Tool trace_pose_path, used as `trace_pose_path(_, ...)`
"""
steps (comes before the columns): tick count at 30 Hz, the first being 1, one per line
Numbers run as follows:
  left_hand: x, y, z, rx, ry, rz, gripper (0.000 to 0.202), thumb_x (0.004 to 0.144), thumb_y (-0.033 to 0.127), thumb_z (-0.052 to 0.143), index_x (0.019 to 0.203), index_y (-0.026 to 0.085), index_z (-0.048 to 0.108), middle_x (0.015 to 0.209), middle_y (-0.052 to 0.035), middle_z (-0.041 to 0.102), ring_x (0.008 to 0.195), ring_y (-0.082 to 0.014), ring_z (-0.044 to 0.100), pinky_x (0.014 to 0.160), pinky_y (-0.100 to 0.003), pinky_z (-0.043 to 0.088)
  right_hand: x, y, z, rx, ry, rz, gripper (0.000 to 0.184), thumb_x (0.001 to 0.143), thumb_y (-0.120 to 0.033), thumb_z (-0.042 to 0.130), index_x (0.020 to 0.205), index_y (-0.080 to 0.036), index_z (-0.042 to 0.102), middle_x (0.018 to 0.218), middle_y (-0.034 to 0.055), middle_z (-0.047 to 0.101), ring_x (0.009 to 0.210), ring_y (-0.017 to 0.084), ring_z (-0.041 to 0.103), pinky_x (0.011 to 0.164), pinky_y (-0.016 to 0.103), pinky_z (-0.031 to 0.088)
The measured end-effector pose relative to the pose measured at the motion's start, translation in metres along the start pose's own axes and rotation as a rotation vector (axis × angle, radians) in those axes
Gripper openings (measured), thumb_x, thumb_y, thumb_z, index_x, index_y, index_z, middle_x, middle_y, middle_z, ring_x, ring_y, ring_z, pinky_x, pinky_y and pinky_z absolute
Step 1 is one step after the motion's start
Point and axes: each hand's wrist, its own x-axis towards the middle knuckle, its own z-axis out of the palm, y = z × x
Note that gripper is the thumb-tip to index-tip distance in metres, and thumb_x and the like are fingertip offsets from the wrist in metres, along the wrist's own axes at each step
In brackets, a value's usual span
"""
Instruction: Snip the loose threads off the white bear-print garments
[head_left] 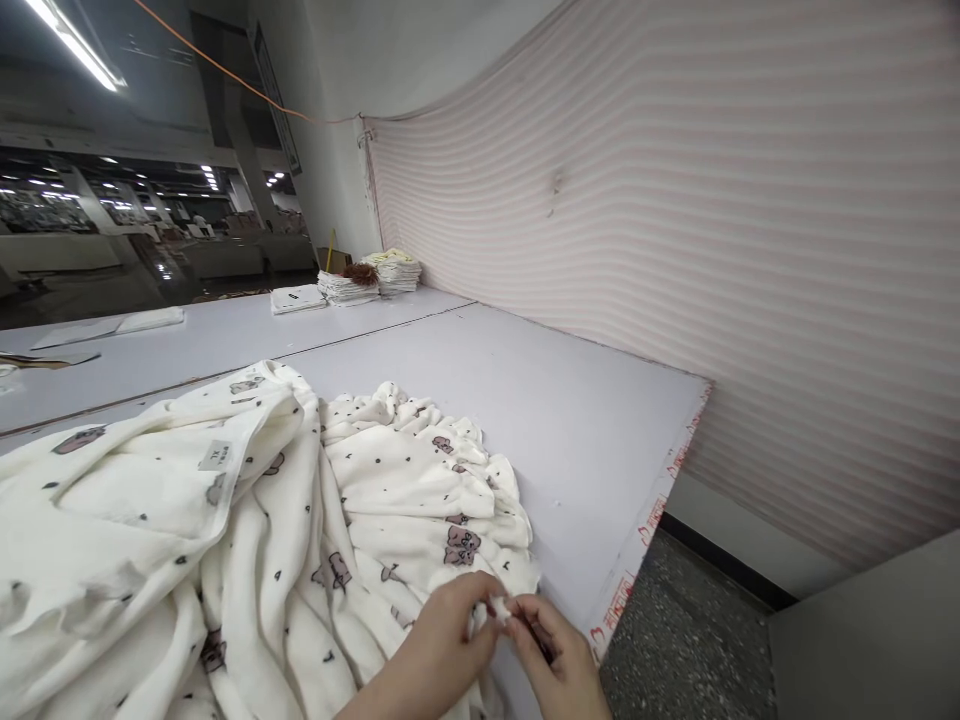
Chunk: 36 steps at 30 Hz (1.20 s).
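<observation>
A white garment [405,480] with printed brown bears and small dark marks lies spread in folds on the table, its ruffled hem toward the right. At its lower right edge, my left hand [457,640] pinches a small bit of the white fabric between thumb and forefinger. Close beside it, my right hand [551,650] has its thumb and fingertips closed on the same bit of edge. Near the neckline on the left, a grey size label [215,456] shows. The fingertips partly hide the pinched piece.
The pale tabletop [600,420] has a right edge covered with red-printed tape [645,530]. Folded white cloth stacks [349,288] stand at the back, with a brown tuft on one. A striped pink-and-white curtain [675,180] hangs behind. Speckled floor [690,620] lies to the right.
</observation>
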Motion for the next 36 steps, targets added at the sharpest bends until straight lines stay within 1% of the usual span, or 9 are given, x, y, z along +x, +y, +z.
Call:
trace_pose_path(4,-0.005,0.001,-0.004,-0.011,0.077,-0.047,0.021,0.073,0.013,0.044,0.086,0.022,0.058,0.084,0.0012,0.063,0.068,-0.0164,0.051,0.062,-0.025,0.037,-0.004,-0.001,-0.004,-0.09,0.094,-0.026,0.036,0.082,-0.038,0.058,0.114,-0.022,0.06,0.092,0.0057,0.067,0.081,0.019,0.064,0.072,0.025,0.05)
trace_pose_path(9,-0.021,-0.012,-0.001,0.147,0.228,0.076,0.009,0.074,0.02,0.054,0.082,0.022,0.05,0.074,0.0015,0.053,0.06,-0.0161,0.048,0.061,-0.026,0.038,0.009,-0.02,-0.009,-0.122,-0.039,-0.115,0.016,0.085,-0.029,0.052,0.083,-0.021,0.065,0.077,0.0021,0.06,0.072,0.017,0.059,0.066,0.023,0.046)
trace_pose_path(13,-0.022,-0.019,0.006,0.214,0.421,0.273,0.011,0.076,0.014,0.051,0.07,0.021,0.046,0.098,-0.0085,0.055,0.085,-0.0222,0.054,0.075,-0.031,0.041,0.015,-0.036,-0.003,0.033,-0.078,-0.056,0.017,0.084,-0.033,0.056,0.078,-0.019,0.064,0.073,0.0008,0.059,0.068,0.016,0.058,0.061,0.021,0.045)
trace_pose_path(15,-0.02,-0.017,0.004,0.043,0.345,0.239,0.015,0.078,0.016,0.051,0.067,0.022,0.043,0.097,-0.0083,0.06,0.086,-0.0221,0.055,0.077,-0.03,0.042,0.016,-0.042,0.0,0.06,-0.081,-0.05,0.018,0.085,-0.033,0.056,0.079,-0.019,0.065,0.074,0.0013,0.06,0.069,0.016,0.059,0.062,0.021,0.046)
trace_pose_path(19,-0.016,-0.008,-0.005,-0.365,0.241,-0.06,0.017,0.078,0.037,0.06,0.074,0.021,0.054,0.075,0.0002,0.058,0.075,-0.0187,0.052,0.07,-0.026,0.042,0.017,-0.048,0.006,0.065,-0.007,-0.057,0.026,0.087,-0.037,0.053,0.102,-0.02,0.065,0.088,0.0059,0.065,0.081,0.019,0.064,0.069,0.022,0.049)
trace_pose_path(23,-0.015,-0.006,-0.011,-0.657,0.152,-0.202,0.036,0.07,0.054,0.066,0.08,0.02,0.06,0.073,0.0013,0.059,0.071,-0.0181,0.053,0.069,-0.026,0.042,0.017,-0.048,0.009,0.076,-0.099,-0.137,0.026,0.085,-0.035,0.058,0.108,-0.023,0.064,0.1,0.0064,0.065,0.087,0.019,0.065,0.073,0.022,0.051)
trace_pose_path(28,-0.017,-0.012,-0.014,-0.556,0.143,-0.154,0.036,0.075,0.055,0.062,0.073,0.019,0.06,0.076,0.0004,0.058,0.078,-0.0187,0.051,0.075,-0.027,0.04,0.02,-0.052,0.011,-0.058,-0.233,-0.222,0.009,0.084,-0.025,0.06,0.088,-0.022,0.069,0.085,0.0026,0.066,0.08,0.017,0.064,0.071,0.021,0.048)
trace_pose_path(33,-0.019,-0.013,-0.017,-0.374,0.115,-0.122,0.036,0.077,0.046,0.062,0.104,0.022,0.061,0.081,0.0013,0.054,0.084,-0.0201,0.052,0.082,-0.029,0.038,0.014,-0.044,0.018,-0.207,-0.209,-0.234,0.015,0.091,-0.029,0.046,0.087,-0.022,0.059,0.072,-0.0003,0.067,0.064,0.015,0.063,0.059,0.02,0.043)
trace_pose_path(36,-0.018,-0.013,-0.017,-0.34,0.087,-0.14,0.026,0.079,0.044,0.058,0.082,0.018,0.061,0.079,0.0,0.055,0.082,-0.0201,0.051,0.078,-0.029,0.039,0.009,-0.037,0.026,-0.245,-0.135,-0.26,0.013,0.091,-0.028,0.043,0.092,-0.023,0.055,0.073,-0.0006,0.066,0.061,0.015,0.062,0.058,0.02,0.042)
